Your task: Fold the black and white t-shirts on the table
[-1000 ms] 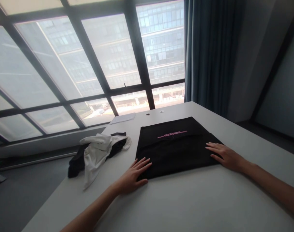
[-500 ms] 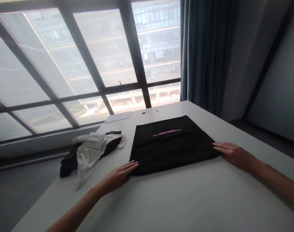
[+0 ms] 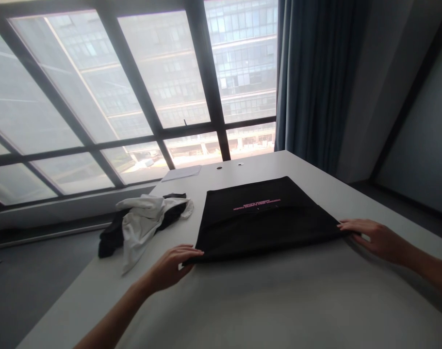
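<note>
A piece of black cloth (image 3: 264,228), which looks like a folded garment, lies flat on the white table with small pink lettering on its upper part. At its near left corner, my left hand (image 3: 173,269) pinches the edge between thumb and fingers. The near right corner is gripped the same way by my right hand (image 3: 375,237). Between the two hands the near edge appears slightly raised, with a shadow under it. Whether the cloth is a shirt or something else, I cannot tell.
Left of the black cloth, a crumpled white and black cloth pile (image 3: 144,218) lies at the table's left edge. Paper sheets (image 3: 180,173) rest at the far left of the white table (image 3: 242,305). Beyond are windows and a blue curtain (image 3: 315,87).
Both hands went from resting flat on the near corners to pinching them. The near edge has lifted a little, and its corners have spread outward. The view has shifted slightly.
</note>
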`<state>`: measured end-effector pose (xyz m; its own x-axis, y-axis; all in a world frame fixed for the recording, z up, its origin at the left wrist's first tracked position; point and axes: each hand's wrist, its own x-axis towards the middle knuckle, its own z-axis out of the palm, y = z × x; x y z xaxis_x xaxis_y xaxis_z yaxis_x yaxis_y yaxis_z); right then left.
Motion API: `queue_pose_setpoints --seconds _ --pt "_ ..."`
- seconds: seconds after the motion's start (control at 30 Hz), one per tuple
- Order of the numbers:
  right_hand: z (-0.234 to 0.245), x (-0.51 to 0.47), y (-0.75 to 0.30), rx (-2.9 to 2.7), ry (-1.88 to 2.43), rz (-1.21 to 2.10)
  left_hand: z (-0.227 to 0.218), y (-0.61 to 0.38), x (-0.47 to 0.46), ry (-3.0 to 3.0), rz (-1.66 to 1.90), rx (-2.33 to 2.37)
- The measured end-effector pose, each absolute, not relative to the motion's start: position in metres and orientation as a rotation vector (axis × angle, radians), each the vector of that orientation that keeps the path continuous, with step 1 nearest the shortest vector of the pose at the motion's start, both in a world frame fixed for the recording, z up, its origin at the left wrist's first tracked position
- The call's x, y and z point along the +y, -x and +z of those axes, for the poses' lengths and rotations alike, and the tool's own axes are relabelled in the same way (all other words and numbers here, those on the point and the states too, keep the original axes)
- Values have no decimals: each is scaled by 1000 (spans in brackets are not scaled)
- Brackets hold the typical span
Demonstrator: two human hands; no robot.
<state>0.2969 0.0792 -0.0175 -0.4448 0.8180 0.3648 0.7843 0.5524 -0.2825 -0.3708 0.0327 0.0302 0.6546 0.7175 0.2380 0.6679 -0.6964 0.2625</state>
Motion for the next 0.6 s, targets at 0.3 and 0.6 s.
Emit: queue_pose_setpoints --seconds 0.3,0.6 --pt "46 37 -325 -1788 1373 518 84 370 -8 -2093 496 1137" --pt "80 133 -273 -1469 1408 480 88 347 63 -1445 1077 1264"
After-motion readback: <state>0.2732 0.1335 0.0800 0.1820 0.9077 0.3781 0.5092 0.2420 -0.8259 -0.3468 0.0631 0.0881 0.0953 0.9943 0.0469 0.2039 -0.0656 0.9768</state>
